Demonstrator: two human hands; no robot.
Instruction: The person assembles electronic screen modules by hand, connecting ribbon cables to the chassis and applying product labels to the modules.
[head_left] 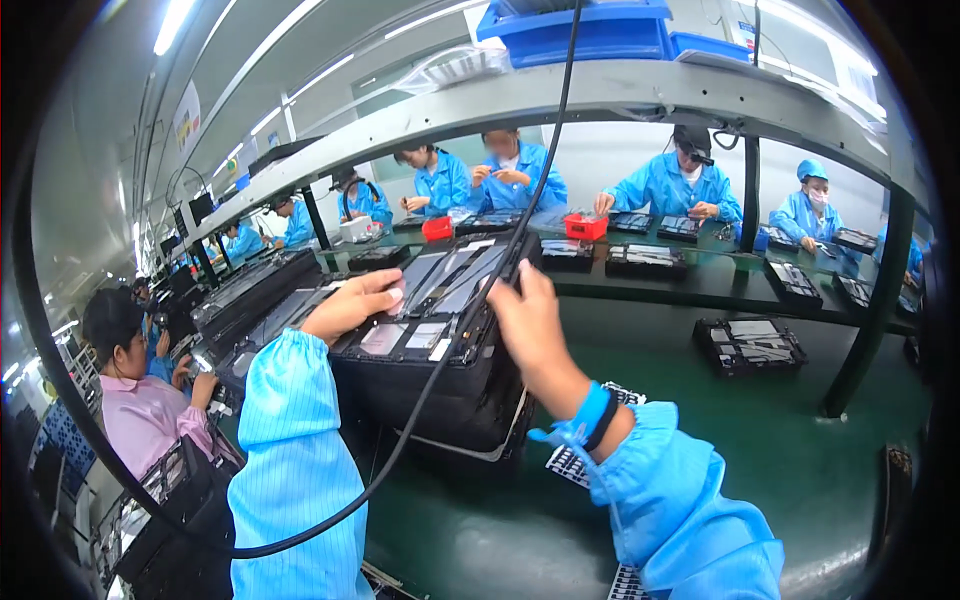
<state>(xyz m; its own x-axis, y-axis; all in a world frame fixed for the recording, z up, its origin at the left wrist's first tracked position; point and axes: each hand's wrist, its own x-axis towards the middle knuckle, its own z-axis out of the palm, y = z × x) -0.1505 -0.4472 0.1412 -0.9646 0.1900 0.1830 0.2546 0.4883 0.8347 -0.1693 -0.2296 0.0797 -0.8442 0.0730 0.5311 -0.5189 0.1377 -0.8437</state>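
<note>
- The dark green desk (560,545) is smooth and slightly shiny.
- A stack of black trays (470,395) stands at its left, the base partly hidden.
- A single black tray (750,345) with flat silvery parts lies toward the right, near a dark post (868,320).
- Black-and-white sheets (568,466) lie nearer.
- Along the back, a raised green shelf (712,270) bears more trays (645,262) and red boxes (585,226).

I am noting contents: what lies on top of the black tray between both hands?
Flat grey and pale pieces; anything under the left hand and black cable is hidden.
</note>
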